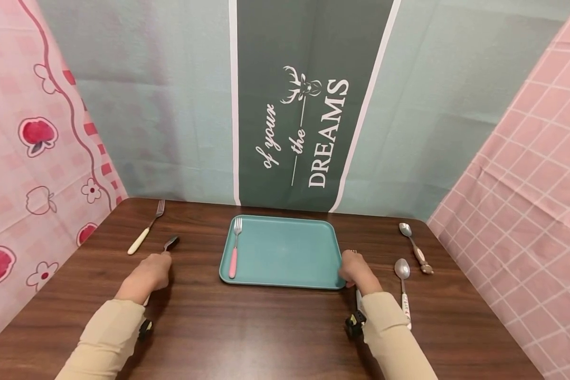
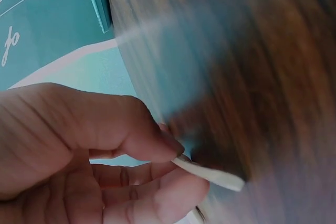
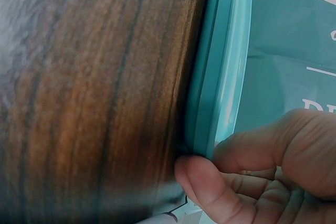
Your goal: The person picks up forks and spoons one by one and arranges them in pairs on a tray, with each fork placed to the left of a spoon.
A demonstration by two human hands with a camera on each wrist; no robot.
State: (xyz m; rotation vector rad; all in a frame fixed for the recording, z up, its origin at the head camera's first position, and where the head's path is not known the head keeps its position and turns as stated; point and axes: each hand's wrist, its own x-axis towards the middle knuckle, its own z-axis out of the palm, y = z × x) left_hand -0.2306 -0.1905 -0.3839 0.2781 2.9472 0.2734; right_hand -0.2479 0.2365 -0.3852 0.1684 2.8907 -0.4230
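My left hand (image 1: 152, 272) pinches a spoon between thumb and fingers, left of the tray. Its dark bowl (image 1: 171, 243) points away, and the pale handle (image 2: 212, 175) sticks out past the fingertips in the left wrist view. My right hand (image 1: 357, 270) is at the near right corner of the teal tray (image 1: 290, 253), thumb and forefinger on its rim (image 3: 207, 129). A pink-handled fork (image 1: 235, 256) lies at the tray's left side. Beside the tray, another fork with a white handle (image 1: 358, 298) is mostly hidden by my right hand.
A cream-handled fork (image 1: 144, 235) lies at the far left. On the right are a spoon with a patterned white handle (image 1: 405, 306) and a spoon with a brown handle (image 1: 418, 253). Printed cloths (image 1: 171, 105) hang around the wooden table (image 1: 247, 332).
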